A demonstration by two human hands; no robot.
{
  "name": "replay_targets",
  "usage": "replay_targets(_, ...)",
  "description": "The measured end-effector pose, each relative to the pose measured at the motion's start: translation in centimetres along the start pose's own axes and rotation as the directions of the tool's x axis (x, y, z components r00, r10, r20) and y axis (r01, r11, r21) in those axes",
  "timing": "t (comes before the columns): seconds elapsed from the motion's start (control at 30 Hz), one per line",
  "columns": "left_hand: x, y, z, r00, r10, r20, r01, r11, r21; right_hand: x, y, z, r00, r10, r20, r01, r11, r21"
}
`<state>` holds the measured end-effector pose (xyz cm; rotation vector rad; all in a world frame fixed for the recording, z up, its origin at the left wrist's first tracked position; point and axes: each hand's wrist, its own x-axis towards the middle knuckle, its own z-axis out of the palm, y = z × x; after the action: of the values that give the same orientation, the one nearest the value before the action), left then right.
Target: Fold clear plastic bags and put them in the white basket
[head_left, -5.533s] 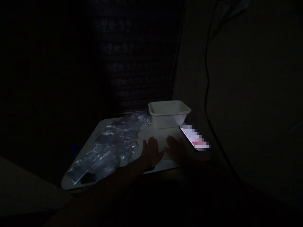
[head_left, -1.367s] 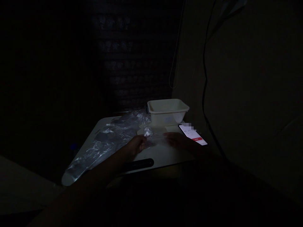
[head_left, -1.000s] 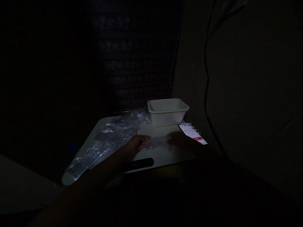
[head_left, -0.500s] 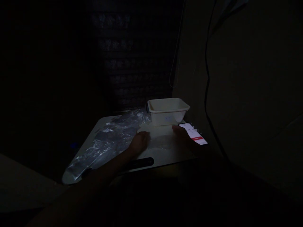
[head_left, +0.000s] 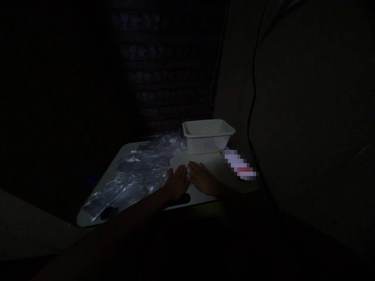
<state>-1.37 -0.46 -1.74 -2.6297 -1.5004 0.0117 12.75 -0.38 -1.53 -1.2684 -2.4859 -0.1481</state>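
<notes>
My left hand (head_left: 177,182) lies flat near the table's front edge, fingers stretched forward. Beside it, my right hand (head_left: 202,178) is also flat with its fingers out, tips angled toward the left hand. Both seem to press on a thin clear plastic piece, mostly hidden beneath them in the dim light. Left of my hands spreads a heap of clear plastic bags or film (head_left: 140,166), crinkled and shiny. A lit phone (head_left: 238,166) lies to the right of my right hand, its screen partly blurred out.
A white plastic tub (head_left: 208,144) stands at the back of the white table (head_left: 129,148). A dark slot-like handle (head_left: 183,200) sits at the front edge. A black cable (head_left: 253,89) hangs along the right wall, and a slatted dark surface (head_left: 146,74) rises behind.
My right hand has moved left from beside the phone to the table's middle, next to my left hand. My left hand has flattened, its fingers now stretched out.
</notes>
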Motion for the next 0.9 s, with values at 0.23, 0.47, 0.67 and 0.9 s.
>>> replay_targets(0.23, -0.2, 0.1, -0.1, 1.000, -0.006, 0.031, 0.006, 1.000, 0.030, -0.7, -0.4, 0.8, 0.997, -0.009, 0.081, 0.014, 0.998, -0.061)
replay_targets(0.47, -0.1, 0.3, -0.3, 1.000, -0.029, 0.007, 0.028, 0.998, 0.059, -1.1, 0.4, 0.7, 0.998, 0.041, 0.041, -0.036, 0.993, -0.117)
replay_targets(0.67, -0.2, 0.4, -0.4, 1.000, -0.029, -0.007, 0.030, 0.997, 0.065, -1.8, 1.7, 0.6, 0.997, 0.076, -0.009, -0.076, 0.986, -0.150)
replay_targets(0.9, -0.1, 0.3, -0.3, 0.999, -0.031, 0.021, 0.029, 0.998, 0.053, -2.9, 3.7, 0.6, 0.993, 0.092, -0.072, -0.105, 0.975, -0.195)
